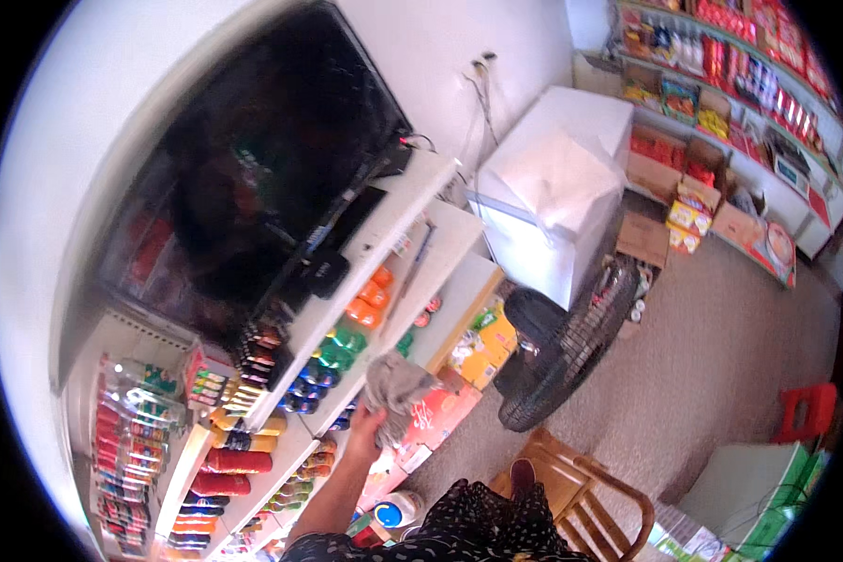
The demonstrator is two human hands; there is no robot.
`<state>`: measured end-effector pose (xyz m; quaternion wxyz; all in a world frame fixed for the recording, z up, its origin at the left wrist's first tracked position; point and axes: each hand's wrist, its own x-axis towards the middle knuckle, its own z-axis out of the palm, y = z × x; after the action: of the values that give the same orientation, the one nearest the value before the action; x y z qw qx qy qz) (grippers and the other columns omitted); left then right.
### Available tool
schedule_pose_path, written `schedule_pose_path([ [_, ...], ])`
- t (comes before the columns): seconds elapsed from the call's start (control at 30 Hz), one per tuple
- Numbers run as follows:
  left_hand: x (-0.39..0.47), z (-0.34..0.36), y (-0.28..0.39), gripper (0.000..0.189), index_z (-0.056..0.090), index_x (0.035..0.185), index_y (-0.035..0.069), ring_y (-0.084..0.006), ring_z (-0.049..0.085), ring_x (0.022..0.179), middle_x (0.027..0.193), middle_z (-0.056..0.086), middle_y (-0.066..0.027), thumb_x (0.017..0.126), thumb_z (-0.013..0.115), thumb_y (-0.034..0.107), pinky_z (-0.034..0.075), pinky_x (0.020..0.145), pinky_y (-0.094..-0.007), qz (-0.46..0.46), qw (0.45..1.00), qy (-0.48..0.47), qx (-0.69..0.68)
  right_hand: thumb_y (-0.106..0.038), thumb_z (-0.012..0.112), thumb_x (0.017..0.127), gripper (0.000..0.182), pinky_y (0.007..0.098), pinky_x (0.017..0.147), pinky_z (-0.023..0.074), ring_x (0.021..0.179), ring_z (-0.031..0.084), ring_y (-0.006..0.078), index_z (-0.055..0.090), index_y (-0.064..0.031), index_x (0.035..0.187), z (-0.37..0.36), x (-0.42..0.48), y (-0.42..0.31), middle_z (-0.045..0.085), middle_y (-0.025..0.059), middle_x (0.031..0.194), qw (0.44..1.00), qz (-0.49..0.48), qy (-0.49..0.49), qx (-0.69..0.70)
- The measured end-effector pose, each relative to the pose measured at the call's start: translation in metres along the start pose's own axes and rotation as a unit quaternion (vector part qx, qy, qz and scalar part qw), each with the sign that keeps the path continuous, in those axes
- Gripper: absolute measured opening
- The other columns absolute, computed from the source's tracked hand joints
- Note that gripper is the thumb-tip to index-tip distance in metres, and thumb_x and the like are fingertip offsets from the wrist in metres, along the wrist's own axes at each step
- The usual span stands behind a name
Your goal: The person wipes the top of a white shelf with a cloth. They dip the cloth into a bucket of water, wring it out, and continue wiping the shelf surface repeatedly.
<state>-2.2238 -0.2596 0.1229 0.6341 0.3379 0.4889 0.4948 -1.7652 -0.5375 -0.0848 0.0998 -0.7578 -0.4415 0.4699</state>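
My left hand (369, 423) reaches out over the front of the shelves and grips a crumpled grey cloth (393, 386). The cloth hangs close to the shelf edge, beside rows of dark-blue-wrapped bottles (308, 388) and green bottles (343, 348). Orange bottles (371, 298) stand farther along the same tier. Above the white shelf (365, 281) is a large, dark flat-screen television (253, 161), with a black soundbar-like strip (316, 235) below it. My right hand is out of view.
A black floor fan (569, 358) stands beside a white chest-like appliance (555, 161). A wooden chair (569, 485) is close to my body, with a dark shoe (523, 474) at it. Cartons (439, 418) sit under the shelves. A red stool (806, 413) is at right.
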Motion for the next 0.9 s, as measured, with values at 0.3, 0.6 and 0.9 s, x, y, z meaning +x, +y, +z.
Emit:
schedule_pose_path([
  [0.3, -0.092, 0.041, 0.115, 0.066, 0.028, 0.143, 0.004, -0.0198, 0.043, 0.124, 0.133, 0.047, -0.0101, 0.089, 0.063, 0.019, 0.031, 0.106, -0.0343, 0.076, 0.966, -0.132, 0.207, -0.018, 0.066, 0.087, 0.054, 0.0324, 0.093, 0.0441, 0.115, 0.052, 0.0177, 0.045, -0.0023, 0.134, -0.057, -0.034, -0.292, 0.052, 0.013, 0.131, 0.931, -0.238, -0.261, 0.095],
  [0.6, -0.149, 0.069, 0.253, 0.053, 0.036, 0.136, -0.002, -0.0286, 0.053, 0.113, 0.121, 0.054, -0.0197, 0.093, 0.053, 0.023, 0.04, 0.097, -0.0374, 0.165, 0.892, -0.08, 0.414, -0.016, 0.069, 0.082, 0.047, 0.0334, 0.093, 0.0436, 0.107, 0.057, 0.0194, 0.053, 0.0005, 0.123, -0.088, -0.129, -0.544, 0.061, 0.0098, 0.117, 0.817, -0.511, -0.149, 0.224],
  [0.9, -0.152, 0.09, 0.294, 0.045, 0.044, 0.128, -0.007, -0.0367, 0.053, 0.11, 0.121, 0.053, -0.0232, 0.093, 0.053, 0.021, 0.041, 0.097, -0.0394, 0.276, 0.855, 0.087, 0.43, -0.009, 0.073, 0.079, 0.055, 0.0348, 0.089, 0.0473, 0.103, 0.058, 0.0193, 0.046, 0.0053, 0.124, -0.104, -0.107, -0.598, 0.061, 0.0112, 0.111, 0.795, -0.44, -0.182, 0.376],
])
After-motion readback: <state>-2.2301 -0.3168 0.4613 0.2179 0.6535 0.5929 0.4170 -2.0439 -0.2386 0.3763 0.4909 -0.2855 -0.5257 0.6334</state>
